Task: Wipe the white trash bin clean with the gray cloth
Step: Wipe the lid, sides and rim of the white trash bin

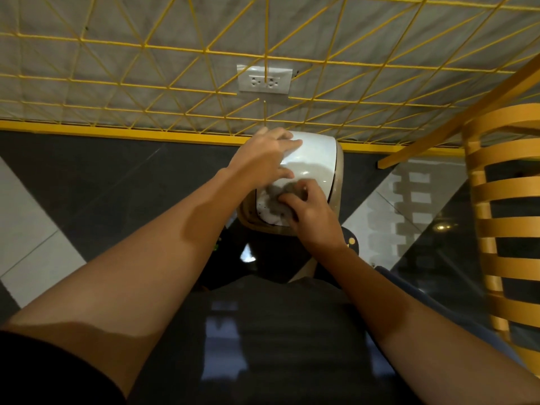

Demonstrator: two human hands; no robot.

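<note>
both forearms, the left forearm [146,258] and the right forearm [394,302], reach out and down from a dark shirt [263,331] that fills the bottom of the view.

beyond them the dark glossy floor [117,176] runs to a gray wall [87,83] crossed by a yellow grid, with a yellow skirting [117,131] at the floor's far edge. a wooden slatted chair [502,200] stands along the floor's right edge, cut off by the frame.

the white trash bin [312,153] stands at the far edge of the floor, touching or just short of the skirting; which one i cannot tell. only its domed lid and a strip of beige rim show. the lid's long axis runs from the person toward the wall.

the left grip [263,159] lies released and flat on the far left of the lid, fingers spread, steadying it. the right grip [312,214] is clenched over the gray cloth [274,200], pressing it onto the near end of the lid. the bare white surface lies just beyond the right grip, toward the wall, so the stroke likely has to go away from the body along that axis. the right grip holds the cloth, and the left sits in that path on its own side.

a white socket plate [264,80] sits on the wall above.

the bin's body is hidden under the arms and shirt. dark specks near the cloth could be dirt or pattern. a dark shape with a glint below the bin is unclear.
</note>
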